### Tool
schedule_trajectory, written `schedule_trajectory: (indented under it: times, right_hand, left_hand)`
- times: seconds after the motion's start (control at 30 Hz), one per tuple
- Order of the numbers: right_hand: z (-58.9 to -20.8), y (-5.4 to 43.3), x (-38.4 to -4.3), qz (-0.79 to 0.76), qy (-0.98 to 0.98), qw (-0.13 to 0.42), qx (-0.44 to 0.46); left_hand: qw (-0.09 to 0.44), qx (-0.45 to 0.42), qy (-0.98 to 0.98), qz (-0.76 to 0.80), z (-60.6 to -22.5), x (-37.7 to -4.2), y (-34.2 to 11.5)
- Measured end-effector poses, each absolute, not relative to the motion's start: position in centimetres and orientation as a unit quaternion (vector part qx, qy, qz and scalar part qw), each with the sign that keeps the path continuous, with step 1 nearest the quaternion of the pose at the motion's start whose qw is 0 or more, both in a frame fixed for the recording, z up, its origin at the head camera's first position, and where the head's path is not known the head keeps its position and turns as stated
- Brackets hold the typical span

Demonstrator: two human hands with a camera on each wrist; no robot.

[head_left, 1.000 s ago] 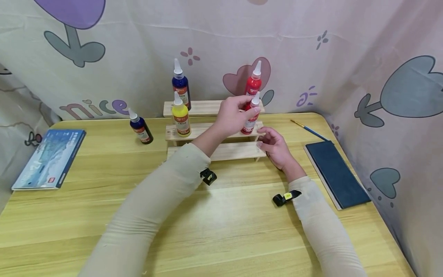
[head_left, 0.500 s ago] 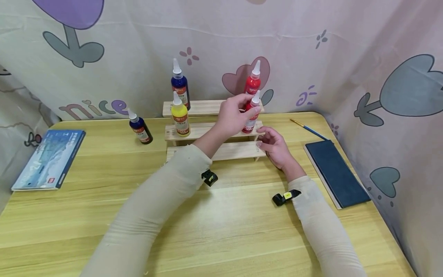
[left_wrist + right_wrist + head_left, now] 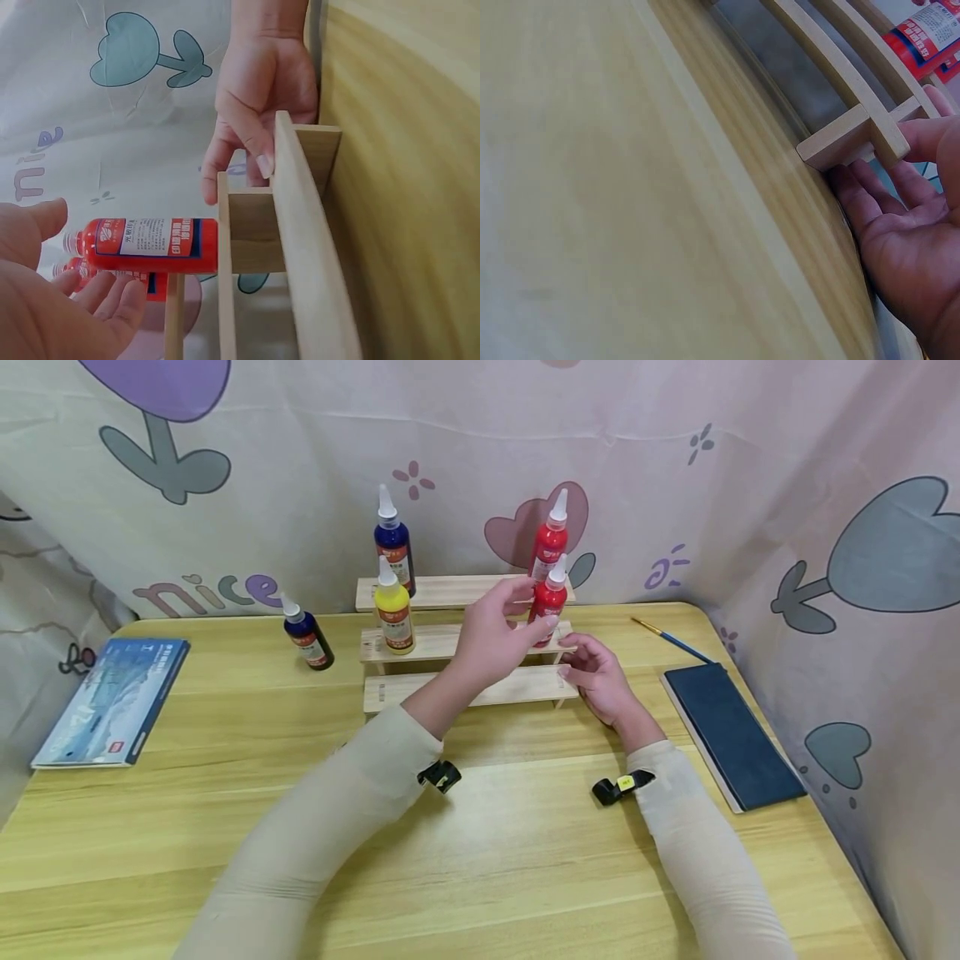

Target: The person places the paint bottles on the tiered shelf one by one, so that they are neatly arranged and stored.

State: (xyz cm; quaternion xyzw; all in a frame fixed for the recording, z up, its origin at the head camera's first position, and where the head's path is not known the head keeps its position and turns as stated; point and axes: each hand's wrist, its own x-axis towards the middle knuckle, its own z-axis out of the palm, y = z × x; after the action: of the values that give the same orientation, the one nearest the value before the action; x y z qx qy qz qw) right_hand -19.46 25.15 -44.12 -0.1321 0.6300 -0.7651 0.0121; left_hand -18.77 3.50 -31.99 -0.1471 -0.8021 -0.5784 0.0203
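Observation:
A three-step wooden display rack [image 3: 517,687] stands on the table. On its middle step, at the right end, is a red paint bottle [image 3: 550,600] with a white nozzle, upright. My left hand [image 3: 495,635] is beside this bottle, its fingers spread and apart from it in the left wrist view. Behind it on the top step stands another red bottle [image 3: 551,537]. My right hand [image 3: 597,681] holds the rack's right end, thumb at the lowest step; some of its fingers are hidden behind the wood. A yellow bottle [image 3: 394,617] and a blue bottle [image 3: 393,545] occupy the left ends.
Left of the rack, a dark blue bottle [image 3: 307,639] stands on the table [image 3: 510,860]. A blue-covered book [image 3: 112,702] lies at the far left. To the right are a dark notebook [image 3: 731,735] and a paintbrush [image 3: 671,639]. A patterned curtain [image 3: 300,468] hangs behind.
My left hand has let go of the front red bottle and drawn slightly back, toward the left and down. The right hand stays at the rack's end.

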Motion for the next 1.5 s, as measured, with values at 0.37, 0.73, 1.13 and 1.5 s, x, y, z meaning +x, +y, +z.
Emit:
schedule_trajectory:
  times: [0.37, 0.73, 1.13, 1.5]
  right_hand:
    - [-44.1, 25.2, -19.5, -0.767, 0.628, 0.015, -0.131]
    - [-44.2, 25.5, -19.5, -0.763, 0.634, 0.018, -0.125]
    - [-44.3, 25.3, -19.3, -0.764, 0.633, 0.018, -0.126]
    - [-44.4, 25.3, -19.3, -0.761, 0.637, 0.016, -0.121]
  left_hand:
    - [-0.014, -0.118, -0.795, -0.595, -34.2, -16.2, 0.6]
    - [-0.026, -0.102, -0.785, -0.610, -35.7, -13.8, -1.9]
    - [-0.015, -0.068, -0.777, -0.625, -36.4, -12.6, -5.4]
    - [-0.014, -0.042, -0.769, -0.638, -37.6, -11.8, -9.0]
